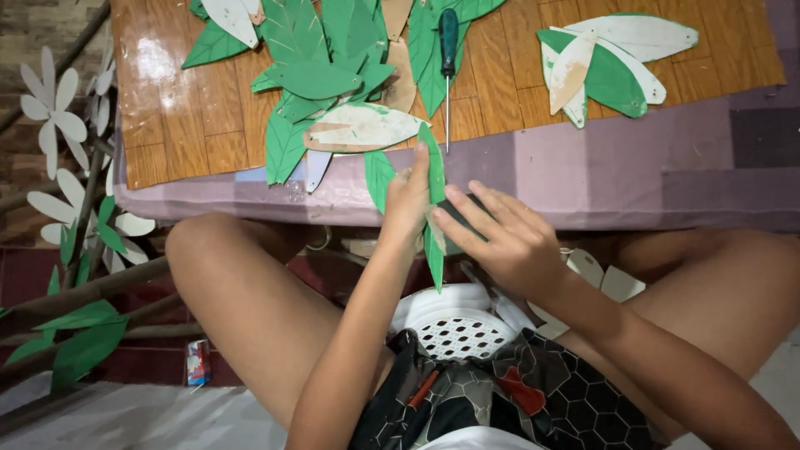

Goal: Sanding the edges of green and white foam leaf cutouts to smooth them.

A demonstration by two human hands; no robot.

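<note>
Both hands meet on a narrow green paper leaf (434,208): the left hand (407,200) pinches its upper half, while the right hand (500,237) lies loosely spread over something dark beside it. Just above the left hand lies a pile of cut leaves (333,75), with a green-handled screwdriver (448,62) alongside.

Low and well to the left of where the hands grip, we see one small package (198,362) standing on the floor beside the left knee: a little upright rectangular carton, red and light blue with white. We see no labels, signs or screens.
</note>
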